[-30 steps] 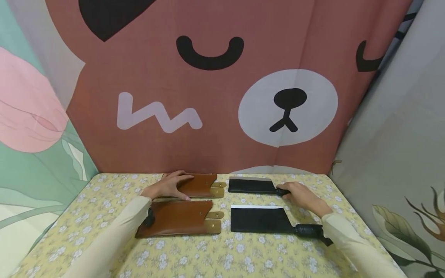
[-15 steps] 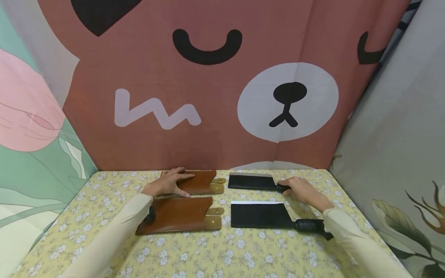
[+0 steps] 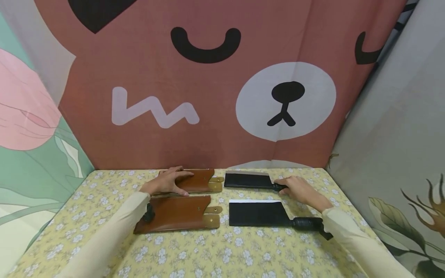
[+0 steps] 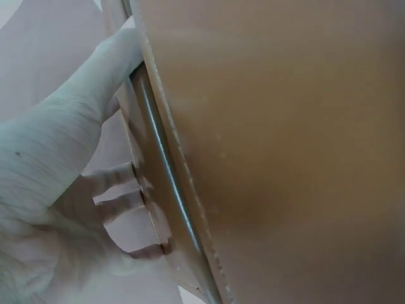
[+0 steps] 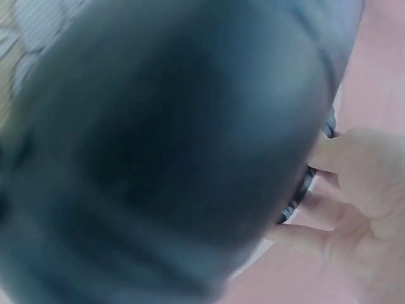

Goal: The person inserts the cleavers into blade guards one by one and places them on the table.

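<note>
Head: far sheath (image 3: 197,180) part-hidden

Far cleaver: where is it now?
In the head view, the far cleaver lies right of the far sheath and behind the near cleaver, its handle in the right hand.

Right hand (image 5: 364,209) is gripping dark handle (image 5: 302,195) at right; blurred dark shape (image 5: 171,145) looming nearer, partly hiding handle; patterned cloth (image 5: 44,31) showing left.
</note>
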Tool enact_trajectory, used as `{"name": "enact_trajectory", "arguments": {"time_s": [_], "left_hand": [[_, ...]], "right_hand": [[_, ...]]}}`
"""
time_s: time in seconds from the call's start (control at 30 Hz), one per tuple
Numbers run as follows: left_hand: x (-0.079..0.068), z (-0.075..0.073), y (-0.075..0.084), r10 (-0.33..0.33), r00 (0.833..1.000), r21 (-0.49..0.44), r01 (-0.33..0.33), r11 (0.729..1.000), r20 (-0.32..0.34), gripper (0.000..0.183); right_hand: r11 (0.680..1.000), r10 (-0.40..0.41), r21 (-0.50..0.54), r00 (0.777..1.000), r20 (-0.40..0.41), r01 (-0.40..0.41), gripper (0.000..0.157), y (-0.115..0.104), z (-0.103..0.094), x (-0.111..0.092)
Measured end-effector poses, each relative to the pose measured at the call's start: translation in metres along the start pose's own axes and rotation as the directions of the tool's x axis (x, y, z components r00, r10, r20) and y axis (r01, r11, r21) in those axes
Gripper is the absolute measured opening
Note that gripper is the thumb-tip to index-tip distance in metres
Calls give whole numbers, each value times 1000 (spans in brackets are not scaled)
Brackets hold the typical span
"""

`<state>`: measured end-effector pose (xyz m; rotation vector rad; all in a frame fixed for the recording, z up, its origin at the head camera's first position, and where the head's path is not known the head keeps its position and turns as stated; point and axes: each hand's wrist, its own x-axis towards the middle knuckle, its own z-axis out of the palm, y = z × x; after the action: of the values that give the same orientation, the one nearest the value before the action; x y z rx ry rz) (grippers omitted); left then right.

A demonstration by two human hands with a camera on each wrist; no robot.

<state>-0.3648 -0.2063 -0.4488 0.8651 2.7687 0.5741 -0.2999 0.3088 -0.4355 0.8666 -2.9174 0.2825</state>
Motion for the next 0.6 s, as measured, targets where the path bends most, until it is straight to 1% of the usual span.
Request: {"name": "enact_trajectory", "arguments": {"time_s": [0.17, 0.33, 0.4, 0.5, 0.6], "left_hand": [[-2, -2, -1, -4, 1000, -32, 4, 999, 8, 88], [-3, -3, 1, -4, 1000, -51, 4, 999, -7, 86], [-4, -2, 1, -6, 1000, -53, 5, 999, -12, 86], [-3, -2, 1, -7, 1000, -61, 7, 998, -12, 87], [-3, 0, 0, -1, 1000, -58, 0, 998, -22, 87]], "right_hand": [[999, -18, -31, 1000, 4, 18, 47, -8, -1, 7], [999, -38, -3, 999, 13, 38, 45, -17, -3, 13], [999, -32, 6, 999, 24, 32, 44, -21, -4, 16], [999, -32, -3, 999, 42, 32, 43, -25, -3, 18], [1000, -29, -6, 999, 43, 30, 42, -29, 1, 19]]}}
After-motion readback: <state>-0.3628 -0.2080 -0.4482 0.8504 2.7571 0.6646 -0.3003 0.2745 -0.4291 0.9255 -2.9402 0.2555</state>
